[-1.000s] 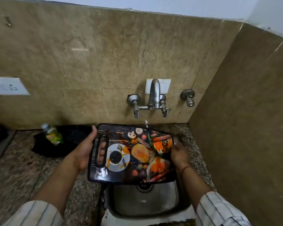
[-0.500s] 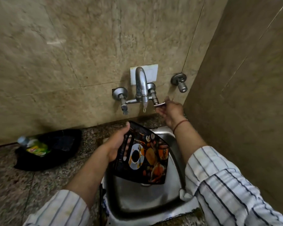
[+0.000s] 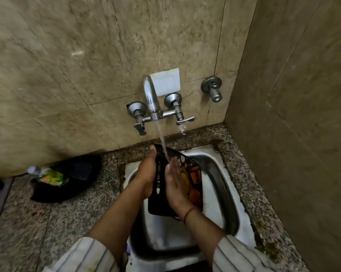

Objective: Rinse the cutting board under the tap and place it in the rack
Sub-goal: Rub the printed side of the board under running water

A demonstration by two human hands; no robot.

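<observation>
Left hand (image 3: 146, 173) grips the handle edge of the cutting board (image 3: 193, 183); right hand (image 3: 175, 183) lies open, flat on its printed face. Board held tilted over the sink (image 3: 214, 193), under the tap (image 3: 151, 99) stream. Judged stiff, light, slippery when wet: hold by handle slot. No rack visible.

Tap (image 3: 153, 103) sitting on wall above sink (image 3: 220, 173); cutting board (image 3: 193, 179) standing tilted in sink under it; bottle (image 3: 51, 177) lying on counter (image 3: 67, 222), left of sink.
</observation>
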